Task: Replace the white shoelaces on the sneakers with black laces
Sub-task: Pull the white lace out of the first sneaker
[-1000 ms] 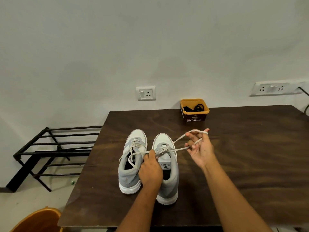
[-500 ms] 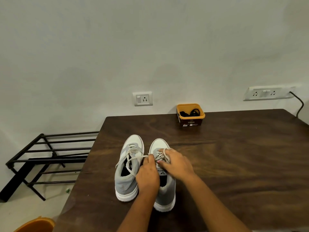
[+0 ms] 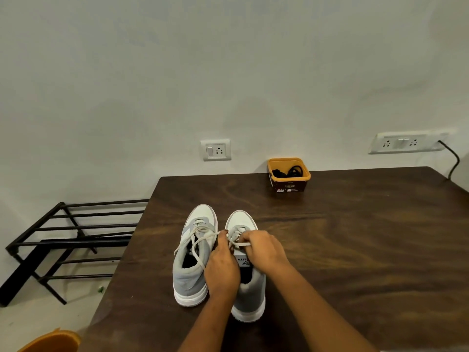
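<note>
Two grey-and-white sneakers stand side by side on the dark wooden table (image 3: 355, 250), toes pointing away from me. The left sneaker (image 3: 194, 255) has loose white laces (image 3: 196, 237) trailing over its side. My left hand (image 3: 223, 268) rests on the right sneaker (image 3: 250, 293), its fingers curled at the lace by the tongue. My right hand (image 3: 264, 250) pinches the white lace (image 3: 237, 241) of the right sneaker above its eyelets. The black laces (image 3: 289, 172) lie in an orange tub (image 3: 289, 182) at the table's far edge.
A black metal rack (image 3: 68, 240) stands on the floor left of the table. An orange bin (image 3: 50, 342) shows at the lower left corner. Two wall sockets (image 3: 215, 149) sit above the table, and a black cable (image 3: 454, 161) hangs from the right one.
My right hand pulled back from holding the lace out to the right and came down onto the right sneaker's laces. The left hand has stayed on the sneaker.
</note>
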Action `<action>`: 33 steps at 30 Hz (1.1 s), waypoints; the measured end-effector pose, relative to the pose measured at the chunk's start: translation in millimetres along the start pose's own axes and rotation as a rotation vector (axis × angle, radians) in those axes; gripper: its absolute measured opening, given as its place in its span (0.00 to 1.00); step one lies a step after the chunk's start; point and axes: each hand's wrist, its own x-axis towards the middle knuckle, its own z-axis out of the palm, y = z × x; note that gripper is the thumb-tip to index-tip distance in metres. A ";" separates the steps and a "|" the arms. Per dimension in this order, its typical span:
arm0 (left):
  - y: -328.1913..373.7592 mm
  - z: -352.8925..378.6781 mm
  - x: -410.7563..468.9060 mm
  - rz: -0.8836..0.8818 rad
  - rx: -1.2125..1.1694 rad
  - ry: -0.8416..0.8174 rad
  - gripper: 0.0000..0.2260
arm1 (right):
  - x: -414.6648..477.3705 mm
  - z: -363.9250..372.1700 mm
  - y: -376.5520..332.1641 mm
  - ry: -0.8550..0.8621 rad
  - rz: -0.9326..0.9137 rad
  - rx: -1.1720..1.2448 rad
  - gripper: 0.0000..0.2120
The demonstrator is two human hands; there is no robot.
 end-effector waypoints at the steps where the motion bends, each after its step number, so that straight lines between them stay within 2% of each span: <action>1: -0.6 0.5 -0.4 -0.006 -0.001 0.009 0.19 | 0.4 -2.6 0.4 0.021 0.006 0.079 0.12; 7: -0.9 2.6 -0.1 -0.017 -0.001 0.061 0.17 | 1.9 -18.4 17.5 0.103 0.196 0.932 0.10; 9: -1.7 3.3 -0.2 -0.018 -0.008 0.063 0.17 | 1.1 -23.7 24.5 0.178 0.275 1.194 0.09; 11: -2.7 3.8 0.3 0.013 -0.009 0.059 0.16 | 3.1 -27.5 34.5 0.261 0.384 1.329 0.08; 12: -3.0 3.2 0.8 0.047 0.006 0.055 0.16 | 5.2 -27.9 39.2 0.274 0.426 1.292 0.07; 14: -3.6 3.5 4.3 0.175 0.107 0.056 0.16 | 11.6 -26.3 50.2 0.209 0.486 0.904 0.05; 16: -2.6 4.0 10.8 0.292 0.220 0.111 0.16 | 16.2 -23.4 54.7 0.023 0.535 0.407 0.15; 17: -0.8 2.5 13.9 0.311 0.275 0.112 0.14 | 15.6 -21.6 52.0 -0.033 0.551 0.255 0.18; 19: 3.3 -0.2 22.0 0.289 0.303 0.071 0.09 | 13.5 -17.2 42.9 -0.029 0.535 0.230 0.22; 21: 5.8 1.5 30.9 0.257 0.335 0.001 0.10 | 6.6 -7.8 31.8 -0.010 0.437 0.384 0.23; 25: 16.3 -0.1 43.1 0.218 0.373 -0.065 0.09 | -3.3 8.7 14.8 0.016 0.278 0.480 0.15; 30: 21.3 -3.3 55.3 0.138 0.289 -0.235 0.11 | -5.2 9.6 9.1 -0.043 0.156 0.271 0.22; 33: 22.7 -8.1 67.8 -0.031 0.052 -0.377 0.13 | -5.6 12.8 5.6 0.006 0.139 0.143 0.22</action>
